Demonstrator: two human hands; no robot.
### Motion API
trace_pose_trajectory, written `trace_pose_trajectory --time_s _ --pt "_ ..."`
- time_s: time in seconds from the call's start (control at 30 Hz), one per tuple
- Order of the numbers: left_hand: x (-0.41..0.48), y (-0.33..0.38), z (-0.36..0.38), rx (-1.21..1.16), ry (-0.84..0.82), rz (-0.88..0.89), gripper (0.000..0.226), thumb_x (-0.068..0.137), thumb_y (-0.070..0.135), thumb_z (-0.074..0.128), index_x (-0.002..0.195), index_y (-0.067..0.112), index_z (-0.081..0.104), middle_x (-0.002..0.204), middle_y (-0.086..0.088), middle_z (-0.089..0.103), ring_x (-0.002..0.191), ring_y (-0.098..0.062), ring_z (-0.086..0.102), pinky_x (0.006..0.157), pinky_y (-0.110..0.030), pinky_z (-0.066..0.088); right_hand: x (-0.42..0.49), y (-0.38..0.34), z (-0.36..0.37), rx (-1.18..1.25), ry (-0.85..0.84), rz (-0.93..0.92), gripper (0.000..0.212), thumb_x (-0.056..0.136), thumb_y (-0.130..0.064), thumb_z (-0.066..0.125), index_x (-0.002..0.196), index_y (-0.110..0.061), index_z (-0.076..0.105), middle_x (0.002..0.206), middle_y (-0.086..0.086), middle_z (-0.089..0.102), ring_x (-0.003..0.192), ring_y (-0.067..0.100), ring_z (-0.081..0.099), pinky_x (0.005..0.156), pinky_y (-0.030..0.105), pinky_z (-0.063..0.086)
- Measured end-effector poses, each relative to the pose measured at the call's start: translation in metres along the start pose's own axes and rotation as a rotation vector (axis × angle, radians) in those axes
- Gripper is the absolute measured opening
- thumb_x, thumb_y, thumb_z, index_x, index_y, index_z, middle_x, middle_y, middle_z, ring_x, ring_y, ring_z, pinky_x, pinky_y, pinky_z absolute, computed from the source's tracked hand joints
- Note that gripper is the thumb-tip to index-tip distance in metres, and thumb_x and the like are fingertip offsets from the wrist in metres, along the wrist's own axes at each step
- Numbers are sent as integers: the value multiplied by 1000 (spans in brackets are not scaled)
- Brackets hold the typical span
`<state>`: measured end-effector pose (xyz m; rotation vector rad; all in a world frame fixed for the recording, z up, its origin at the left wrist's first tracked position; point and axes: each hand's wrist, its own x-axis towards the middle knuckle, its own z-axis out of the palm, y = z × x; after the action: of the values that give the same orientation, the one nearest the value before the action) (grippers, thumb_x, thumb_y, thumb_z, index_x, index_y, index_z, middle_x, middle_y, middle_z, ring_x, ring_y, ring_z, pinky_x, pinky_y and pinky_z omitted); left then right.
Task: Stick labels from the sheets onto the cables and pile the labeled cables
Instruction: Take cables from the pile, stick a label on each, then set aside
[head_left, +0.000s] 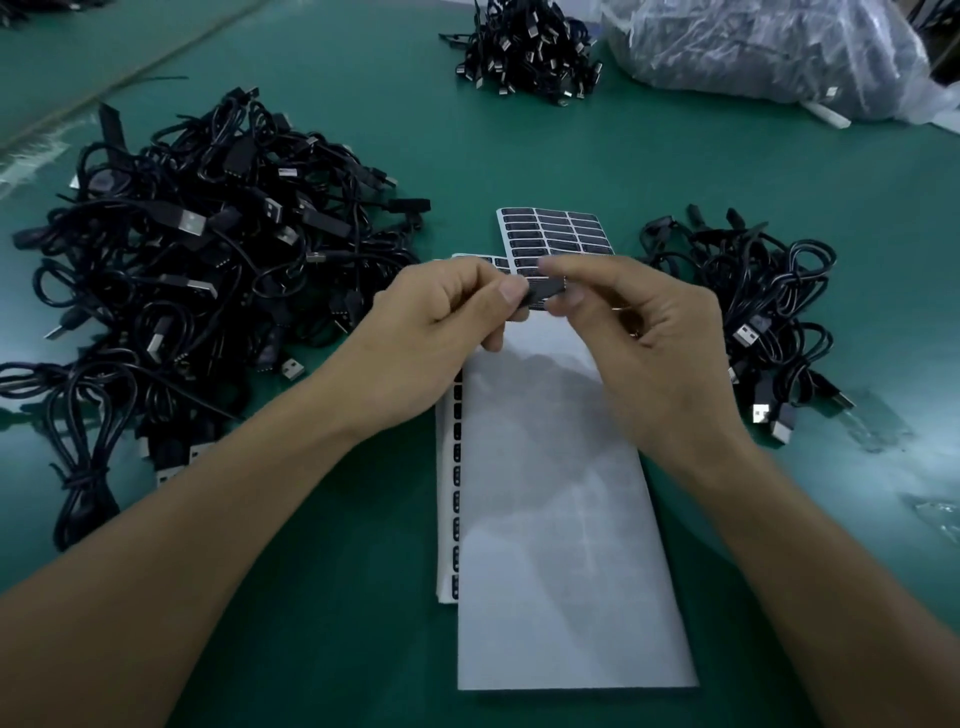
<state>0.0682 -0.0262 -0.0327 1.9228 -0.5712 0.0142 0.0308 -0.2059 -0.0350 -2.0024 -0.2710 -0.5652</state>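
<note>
Arms: bare forearms flank a white sheet (561, 519) on the green table (363, 597).
Hands: left hand (441, 317) and right hand (639, 332) pinch one small black piece (543, 293).
Labels: label sheet (558, 234) just beyond the fingertips.
Cables: large pile (208, 249) at left, smaller pile (753, 301) at right.

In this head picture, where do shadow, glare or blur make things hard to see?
Head view: the left hand and right hand cast a soft grey shadow on the white sheet; the small dark piece they pinch is slightly blurred; the plastic bag shows pale glare; the overall light is dim and bluish.
</note>
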Motion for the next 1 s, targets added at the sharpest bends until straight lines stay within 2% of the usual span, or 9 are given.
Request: trace_pose_trajectory --time_s 0.1,0.2,0.3,0.37,0.47,0.6,0.77,0.87,1.0 --pt "-1 -1 1 111 149 90 28 104 33 50 78 24 57 64 17 60 57 1 46 68 -25 36 0 2 -3 -284 -3 159 37 96 -35 61 133 -30 60 113 -13 68 109 7 61 96 35 50" --pt "-1 -1 -4 507 338 272 23 102 39 41 87 26 52 81 24 62 72 3 49 84 -28 25 -1 -1 -5 -611 -227 318 85 84 -72 49 154 -29 27 146 4 50 139 26 37 113 48 33" --pt "0 1 -11 631 175 389 20 104 36 36 92 23 45 101 12 70 100 -15 64 98 -28 27 -4 -5 -2 -709 -329 358 104 74 -87 42 156 -30 13 148 7 45 142 29 29 115 51 28" --pt "1 -1 -12 679 44 336 22 107 36 34 92 20 38 85 1 73 86 -27 68 97 -21 27 -4 -5 -3 -697 -342 366 104 74 -84 50 156 -31 14 148 6 46 142 27 30 115 50 27" --pt "0 -1 -13 730 135 336 19 107 27 41 92 17 36 56 5 55 57 -30 56 73 -22 25 -1 -5 -5 -601 -335 370 94 78 -71 63 154 -33 22 144 3 50 137 26 39 114 50 31" --pt "-1 2 -13 629 243 253 17 106 29 44 97 16 39 55 7 46 43 -23 46 48 -32 32 -1 -5 -6 -433 -279 331 82 79 -48 79 148 -37 36 136 -2 58 127 22 51 108 45 41" --pt "-4 1 1 394 138 106 18 103 17 45 105 31 34 69 4 65 59 -23 62 62 -46 54 1 -11 -9 -196 -172 284 86 69 -20 89 141 -40 46 119 -13 63 111 6 61 95 30 51" --pt "-5 -4 2 363 149 135 22 101 9 41 103 31 42 71 9 64 62 -6 61 59 -40 55 3 -12 -13 21 -180 410 106 54 -25 92 145 -40 40 128 -6 63 114 16 64 95 43 54" --pt "-6 -7 6 359 114 133 24 92 17 39 91 29 59 74 12 65 61 -6 56 56 -33 46 5 -15 -15 235 -163 612 116 45 -35 96 146 -38 37 131 4 64 103 24 71 85 43 59"
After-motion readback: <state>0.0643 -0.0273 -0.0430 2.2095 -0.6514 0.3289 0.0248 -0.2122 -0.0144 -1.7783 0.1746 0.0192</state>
